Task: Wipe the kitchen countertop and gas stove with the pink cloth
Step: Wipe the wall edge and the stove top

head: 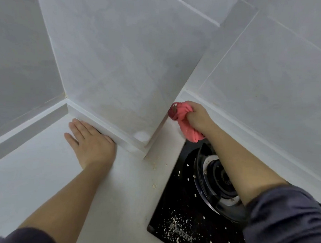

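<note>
My right hand (pixel 198 116) grips the bunched pink cloth (pixel 183 120) and holds it down on the white countertop (pixel 40 180) in the back corner, where a tiled column meets the wall, just behind the stove. The black glass gas stove (pixel 179 208) lies under my right forearm, with a round burner (pixel 218 177) on it. Pale crumbs are scattered over the stove glass and along the countertop beside it. My left hand (pixel 89 142) lies flat on the countertop, fingers straight, its edge against the base of the column.
A grey tiled column (pixel 127 77) juts out between my two hands. Tiled walls close off the counter at the left and right, with a raised white ledge (pixel 28 122) along their foot. Crumbs (pixel 154 185) lie near the column's corner.
</note>
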`<control>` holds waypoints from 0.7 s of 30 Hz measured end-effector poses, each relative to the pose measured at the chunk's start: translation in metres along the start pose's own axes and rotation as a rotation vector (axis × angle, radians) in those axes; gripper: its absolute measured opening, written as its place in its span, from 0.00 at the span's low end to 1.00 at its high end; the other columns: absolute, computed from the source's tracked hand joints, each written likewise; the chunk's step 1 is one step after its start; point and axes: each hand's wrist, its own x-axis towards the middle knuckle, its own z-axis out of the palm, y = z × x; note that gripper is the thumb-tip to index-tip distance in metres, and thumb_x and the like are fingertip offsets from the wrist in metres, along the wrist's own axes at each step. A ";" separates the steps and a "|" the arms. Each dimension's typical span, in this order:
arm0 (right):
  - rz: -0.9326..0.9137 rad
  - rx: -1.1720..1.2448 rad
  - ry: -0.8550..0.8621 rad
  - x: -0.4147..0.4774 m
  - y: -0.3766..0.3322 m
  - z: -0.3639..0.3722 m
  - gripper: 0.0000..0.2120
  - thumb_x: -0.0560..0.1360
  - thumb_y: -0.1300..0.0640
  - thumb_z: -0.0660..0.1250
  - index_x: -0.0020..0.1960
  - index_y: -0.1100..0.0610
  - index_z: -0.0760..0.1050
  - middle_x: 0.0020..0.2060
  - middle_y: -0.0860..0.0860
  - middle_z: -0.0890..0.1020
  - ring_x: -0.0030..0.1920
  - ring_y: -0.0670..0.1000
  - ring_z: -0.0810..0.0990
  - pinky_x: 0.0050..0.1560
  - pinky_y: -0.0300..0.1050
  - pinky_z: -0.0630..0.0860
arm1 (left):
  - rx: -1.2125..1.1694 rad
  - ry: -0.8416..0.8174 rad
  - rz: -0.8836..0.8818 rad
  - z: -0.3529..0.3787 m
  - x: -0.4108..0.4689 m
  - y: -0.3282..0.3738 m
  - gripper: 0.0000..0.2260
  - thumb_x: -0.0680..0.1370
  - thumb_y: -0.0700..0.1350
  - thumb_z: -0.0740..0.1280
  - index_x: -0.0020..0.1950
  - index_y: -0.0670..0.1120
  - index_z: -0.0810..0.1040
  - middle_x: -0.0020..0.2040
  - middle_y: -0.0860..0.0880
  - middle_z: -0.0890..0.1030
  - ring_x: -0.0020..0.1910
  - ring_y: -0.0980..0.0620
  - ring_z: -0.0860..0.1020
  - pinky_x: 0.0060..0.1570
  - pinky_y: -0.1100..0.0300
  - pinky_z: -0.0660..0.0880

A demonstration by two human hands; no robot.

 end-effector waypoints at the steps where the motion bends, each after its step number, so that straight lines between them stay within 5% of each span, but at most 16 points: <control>1: 0.008 -0.018 0.026 0.011 0.003 -0.001 0.19 0.68 0.73 0.55 0.51 0.61 0.79 0.48 0.58 0.83 0.53 0.58 0.80 0.57 0.52 0.76 | 0.004 0.002 0.000 0.000 0.000 0.000 0.31 0.78 0.49 0.43 0.76 0.32 0.45 0.78 0.36 0.47 0.77 0.39 0.43 0.75 0.42 0.41; 4: 0.062 -0.058 0.102 0.039 0.011 0.000 0.15 0.70 0.66 0.57 0.49 0.55 0.79 0.48 0.53 0.83 0.50 0.53 0.79 0.54 0.46 0.74 | 0.015 0.010 -0.006 0.002 0.002 -0.002 0.31 0.78 0.50 0.43 0.77 0.33 0.45 0.78 0.37 0.47 0.77 0.39 0.43 0.75 0.42 0.41; 7: 0.151 -0.188 0.175 0.062 0.022 -0.007 0.15 0.69 0.61 0.57 0.47 0.53 0.80 0.38 0.52 0.82 0.39 0.54 0.79 0.42 0.46 0.77 | 0.016 0.019 -0.007 0.005 0.003 -0.003 0.30 0.79 0.49 0.43 0.77 0.33 0.45 0.78 0.37 0.47 0.77 0.40 0.43 0.75 0.42 0.41; 10: 0.119 -0.419 0.046 0.071 0.036 0.002 0.15 0.69 0.64 0.53 0.38 0.52 0.78 0.28 0.47 0.70 0.25 0.47 0.64 0.28 0.38 0.65 | 0.012 0.027 -0.008 0.007 0.004 0.000 0.30 0.79 0.49 0.44 0.77 0.33 0.45 0.78 0.37 0.47 0.77 0.40 0.43 0.75 0.42 0.41; 15: 0.086 -0.377 0.007 0.054 0.041 0.035 0.12 0.69 0.69 0.55 0.40 0.56 0.73 0.43 0.55 0.75 0.40 0.54 0.72 0.40 0.43 0.70 | 0.010 0.010 -0.011 0.006 0.008 0.002 0.31 0.79 0.49 0.43 0.76 0.32 0.45 0.78 0.36 0.47 0.77 0.39 0.43 0.74 0.41 0.42; 19: -0.012 -0.301 -0.043 0.010 0.033 0.062 0.20 0.71 0.67 0.61 0.42 0.41 0.69 0.45 0.45 0.72 0.40 0.48 0.77 0.34 0.32 0.75 | 0.016 -0.024 -0.024 0.002 0.008 0.003 0.31 0.78 0.49 0.42 0.76 0.32 0.45 0.78 0.36 0.46 0.77 0.38 0.43 0.74 0.41 0.42; 21: -0.063 -0.343 -0.050 -0.012 0.030 0.077 0.18 0.71 0.67 0.59 0.49 0.46 0.76 0.53 0.49 0.72 0.47 0.54 0.78 0.47 0.43 0.79 | 0.003 -0.040 -0.025 0.000 0.008 0.002 0.30 0.79 0.49 0.43 0.76 0.32 0.44 0.78 0.36 0.46 0.77 0.38 0.43 0.74 0.41 0.41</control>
